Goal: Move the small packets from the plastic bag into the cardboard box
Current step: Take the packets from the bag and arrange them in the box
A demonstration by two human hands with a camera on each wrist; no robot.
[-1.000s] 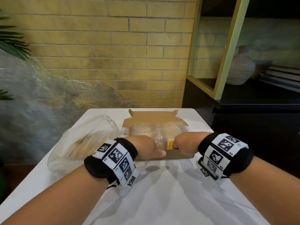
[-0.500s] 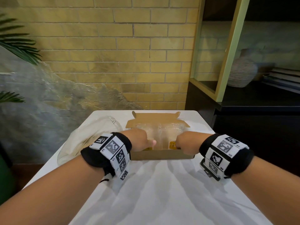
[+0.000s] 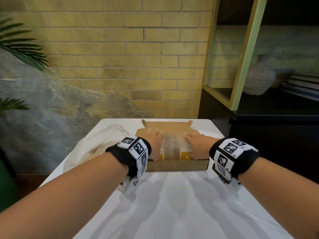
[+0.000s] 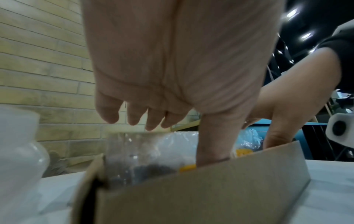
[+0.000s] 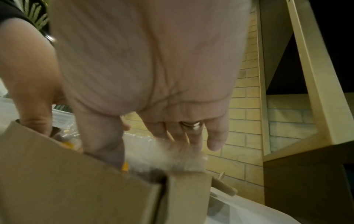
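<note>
Resting open-fingered on clear packets (image 3: pixel 174 145) filling the cardboard box (image 3: pixel 177 165): left hand (image 3: pixel 154 141), right hand (image 3: pixel 196 144).

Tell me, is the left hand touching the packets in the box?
Touching. In the left wrist view the left hand has its thumb down among the packets behind the cardboard box wall.

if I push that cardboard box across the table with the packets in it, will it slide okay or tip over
The cardboard box is low and wide and sits flat on the white table, so it would probably slide, not tip. It looks like thin card, so its walls may flex under a push. The clear packets look light and crinkly, adding little weight, and may shift inside.
</note>
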